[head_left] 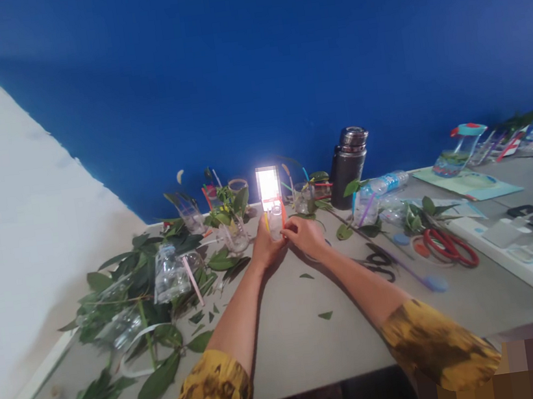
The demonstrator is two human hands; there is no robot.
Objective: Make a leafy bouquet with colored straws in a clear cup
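My left hand [266, 246] and my right hand [304, 234] meet at the middle of a grey table [290, 340], both with fingers curled around a small clear glass jar [275, 219] that stands upright. Coloured straws, yellow and orange, flank the jar. Just behind it a bright glowing white rectangle [268, 183] stands up; I cannot make out what it is. Both arms reach forward in yellow patterned sleeves.
Cut green leaves and stems [135, 321] and clear plastic bottles [169, 274] litter the left side. Small jars with cuttings [232, 220] stand behind. A dark flask [348, 166], red scissors [449, 246], black scissors [381, 266] and a white power strip [524, 257] lie right.
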